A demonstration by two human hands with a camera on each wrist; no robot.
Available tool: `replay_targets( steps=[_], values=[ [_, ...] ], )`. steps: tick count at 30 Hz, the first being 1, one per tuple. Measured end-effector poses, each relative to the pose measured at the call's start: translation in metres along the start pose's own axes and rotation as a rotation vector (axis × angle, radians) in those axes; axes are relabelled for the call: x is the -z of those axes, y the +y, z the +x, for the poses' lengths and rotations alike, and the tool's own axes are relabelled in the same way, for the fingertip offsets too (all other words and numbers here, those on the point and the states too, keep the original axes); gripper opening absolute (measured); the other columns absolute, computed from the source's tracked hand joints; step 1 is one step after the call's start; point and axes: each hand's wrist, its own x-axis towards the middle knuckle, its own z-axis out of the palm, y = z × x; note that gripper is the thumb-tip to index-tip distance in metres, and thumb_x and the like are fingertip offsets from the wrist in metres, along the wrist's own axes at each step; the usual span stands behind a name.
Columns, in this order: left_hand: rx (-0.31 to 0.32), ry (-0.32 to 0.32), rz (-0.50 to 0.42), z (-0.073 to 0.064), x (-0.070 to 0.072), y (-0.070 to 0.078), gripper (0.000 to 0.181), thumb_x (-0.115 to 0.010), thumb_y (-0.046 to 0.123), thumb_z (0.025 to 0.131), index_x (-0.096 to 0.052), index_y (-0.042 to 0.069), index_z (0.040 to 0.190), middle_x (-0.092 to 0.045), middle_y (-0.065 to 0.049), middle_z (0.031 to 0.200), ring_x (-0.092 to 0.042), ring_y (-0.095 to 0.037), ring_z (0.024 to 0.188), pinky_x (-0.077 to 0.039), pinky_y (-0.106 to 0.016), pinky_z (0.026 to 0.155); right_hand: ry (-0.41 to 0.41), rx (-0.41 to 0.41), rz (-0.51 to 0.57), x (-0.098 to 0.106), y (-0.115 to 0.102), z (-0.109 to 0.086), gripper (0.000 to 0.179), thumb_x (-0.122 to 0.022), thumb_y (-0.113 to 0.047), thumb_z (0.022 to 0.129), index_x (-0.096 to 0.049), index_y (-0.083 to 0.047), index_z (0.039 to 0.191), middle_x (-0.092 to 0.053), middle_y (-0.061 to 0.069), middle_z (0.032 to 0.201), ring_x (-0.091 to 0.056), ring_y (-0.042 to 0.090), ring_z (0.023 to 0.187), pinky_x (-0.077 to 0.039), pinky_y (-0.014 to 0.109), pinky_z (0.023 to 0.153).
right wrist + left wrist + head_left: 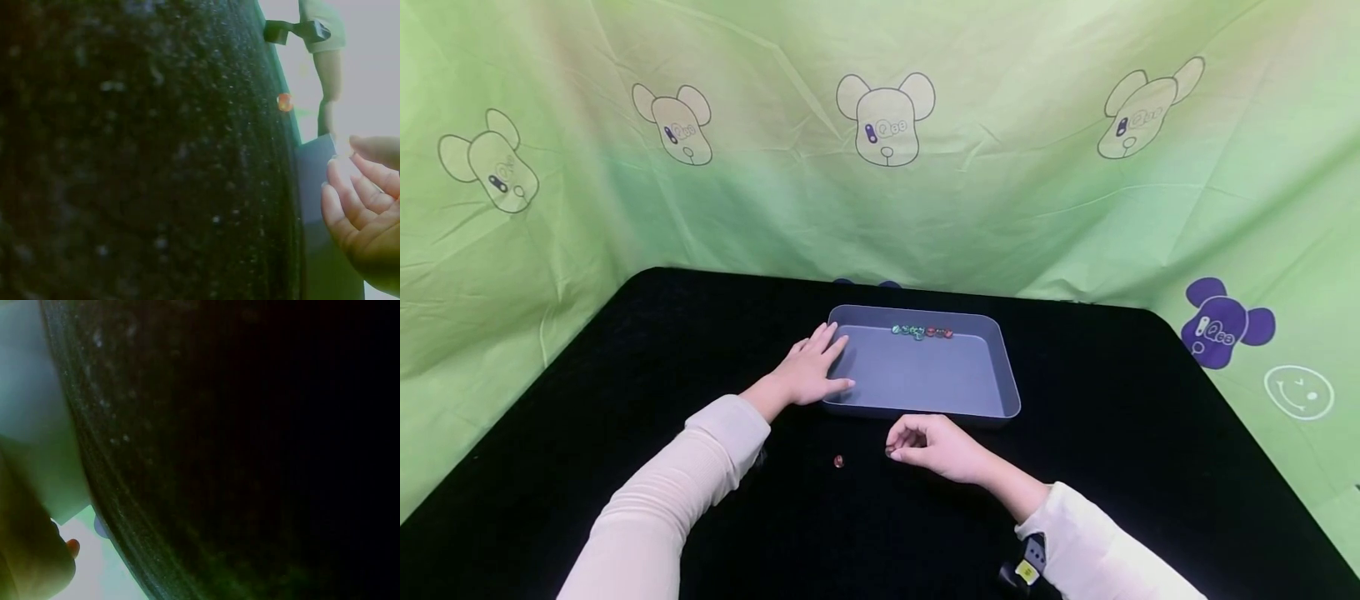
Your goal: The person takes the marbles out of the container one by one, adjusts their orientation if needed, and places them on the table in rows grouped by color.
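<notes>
A grey rectangular tray [925, 379] lies on the black cloth, with a row of green marbles [907, 331] and red marbles [939, 332] along its far side. My left hand [808, 371] rests on the tray's left edge, its fingers spread and straight. In front of the tray, my right hand [936, 446] has its fingers curled and pinches a small dark-reddish marble [890, 451], mostly hidden by the fingertips. To its left a single red marble [838, 461] lies on the cloth; the same marble [285, 102] shows in the right wrist view.
A black cloth-covered table [737, 325] surrounds the tray. Green curtains [1000, 225] with bear-head prints stand behind and on both sides. Dark wrist devices [1028, 567] sit at the cuffs. Mostly dark cloth [219, 450] fills the left wrist view.
</notes>
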Motion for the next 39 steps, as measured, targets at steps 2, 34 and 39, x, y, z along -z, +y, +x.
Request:
replay_targets(
  steps=[2, 34, 39],
  values=[
    [0.003, 0.004, 0.010, 0.0002, -0.0002, 0.0000, 0.076, -0.040, 0.057, 0.082, -0.020, 0.010, 0.138, -0.003, -0.011, 0.143, 0.006, -0.020, 0.129, -0.010, -0.044, 0.099, -0.006, 0.011, 0.003, -0.0010, 0.0011, 0.0000, 0.007, -0.059, -0.009, 0.081, -0.060, -0.006, 0.087, -0.061, 0.000, 0.081, -0.057, 0.010, 0.075, -0.045, 0.026, 0.067],
    [0.015, -0.001, 0.026, 0.0034, -0.0027, -0.0025, 0.075, -0.042, 0.055, 0.082, -0.018, 0.011, 0.139, -0.004, -0.012, 0.143, 0.003, -0.023, 0.129, -0.012, -0.044, 0.099, -0.081, -0.034, -0.090, -0.0071, 0.0061, 0.0013, 0.004, -0.061, -0.006, 0.078, -0.059, -0.006, 0.083, -0.058, -0.005, 0.075, -0.054, 0.005, 0.069, -0.045, 0.023, 0.064],
    [0.017, -0.003, 0.020, 0.0034, -0.0027, -0.0022, 0.075, -0.042, 0.054, 0.082, -0.018, 0.011, 0.139, -0.003, -0.011, 0.143, 0.003, -0.022, 0.129, -0.012, -0.044, 0.099, -0.084, -0.013, -0.154, -0.0082, 0.0059, 0.0027, 0.004, -0.061, -0.005, 0.078, -0.059, -0.007, 0.081, -0.058, -0.007, 0.072, -0.054, 0.003, 0.067, -0.045, 0.022, 0.062]
  ],
)
